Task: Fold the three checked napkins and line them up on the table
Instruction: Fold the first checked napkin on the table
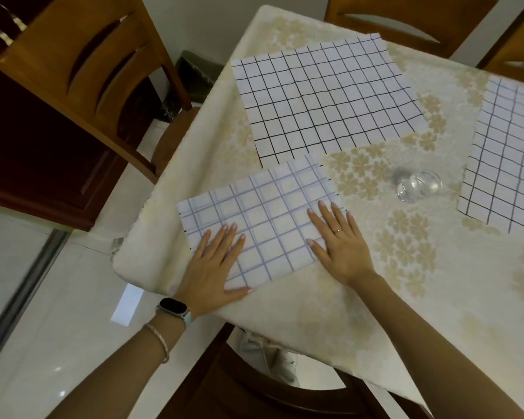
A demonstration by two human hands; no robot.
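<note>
The worktop [436, 297] before me wears a cream cloth with tan flowers. Directly on it: a folded napkin [273, 213] at the near left corner, pale side up; an open napkin [327, 98] flat just beyond it; a third napkin [508, 152] at the right edge; a clear glass [419, 186] between them.

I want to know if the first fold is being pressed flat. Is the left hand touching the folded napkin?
Touching. The head view shows the left hand lying flat on the folded napkin, fingers spread over its near-left corner, with no gap visible.
</note>
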